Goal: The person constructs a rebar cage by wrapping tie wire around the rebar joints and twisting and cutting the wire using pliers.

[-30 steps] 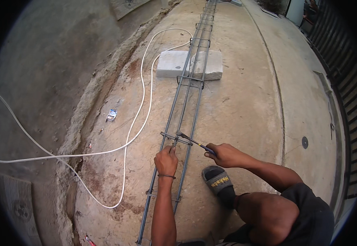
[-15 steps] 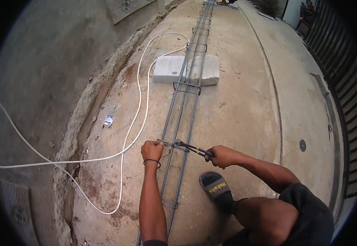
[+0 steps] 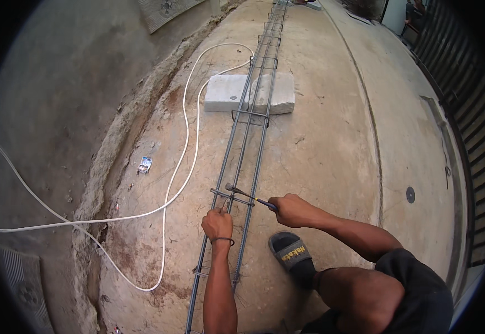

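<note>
A long cage of steel rebar (image 3: 259, 153) runs away from me, its bars crossed by square stirrups. My right hand (image 3: 292, 211) grips dark-handled pincers (image 3: 264, 203) with yellow marks. Their metal head lies at the middle bar, just above the nearby stirrup (image 3: 242, 200). My left hand (image 3: 218, 224), a dark band round its wrist, is closed with fingertips pinched just below that stirrup, between the bars. What the fingertips pinch is too small to make out.
Two white blocks (image 3: 227, 92) support the cage ahead. A white hose (image 3: 164, 239) loops on the concrete to the left, near a small crumpled packet (image 3: 144, 165). My sandalled foot (image 3: 291, 253) is right of the cage. A dark metal gate (image 3: 473, 133) lines the right side.
My left hand has moved right and nearer to me, from the stirrup's left end to between the bars. The pincers' head has shifted slightly left and up, and the right hand slightly left.
</note>
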{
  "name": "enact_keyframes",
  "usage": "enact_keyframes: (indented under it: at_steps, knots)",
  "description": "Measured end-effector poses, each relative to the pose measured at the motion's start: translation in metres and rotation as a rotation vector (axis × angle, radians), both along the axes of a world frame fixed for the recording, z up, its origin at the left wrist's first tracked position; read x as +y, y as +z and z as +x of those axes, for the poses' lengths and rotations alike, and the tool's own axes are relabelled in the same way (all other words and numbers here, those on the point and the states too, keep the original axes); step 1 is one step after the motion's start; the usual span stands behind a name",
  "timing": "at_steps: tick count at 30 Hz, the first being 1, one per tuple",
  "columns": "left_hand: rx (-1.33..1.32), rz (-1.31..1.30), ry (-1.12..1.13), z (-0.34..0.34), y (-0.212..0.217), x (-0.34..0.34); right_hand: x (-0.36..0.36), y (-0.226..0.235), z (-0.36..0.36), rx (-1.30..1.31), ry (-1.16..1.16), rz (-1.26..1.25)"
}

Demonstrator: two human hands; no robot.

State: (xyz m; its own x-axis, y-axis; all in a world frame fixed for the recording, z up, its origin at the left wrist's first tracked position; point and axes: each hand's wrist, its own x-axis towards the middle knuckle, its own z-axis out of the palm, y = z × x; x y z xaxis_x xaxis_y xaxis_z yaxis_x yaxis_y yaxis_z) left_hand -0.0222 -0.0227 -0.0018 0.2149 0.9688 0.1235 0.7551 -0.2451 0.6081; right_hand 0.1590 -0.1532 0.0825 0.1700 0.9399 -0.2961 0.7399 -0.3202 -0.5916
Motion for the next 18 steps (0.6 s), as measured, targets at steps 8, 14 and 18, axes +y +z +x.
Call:
enact_keyframes:
  at_steps: [8,14,18]
  knots:
    - [0.383,0.156,-0.666,0.032,0.054,-0.033,0.002,-0.018,0.0,-0.081,0.066,0.004]
    - [-0.025,0.056,-0.395,0.024,0.055,0.02,0.019,-0.001,0.015,0.19,-0.007,-0.162]
    - [-0.009,-0.265,-0.175,-0.02,0.004,0.037,0.023,0.003,0.024,0.41,-0.213,-0.163]
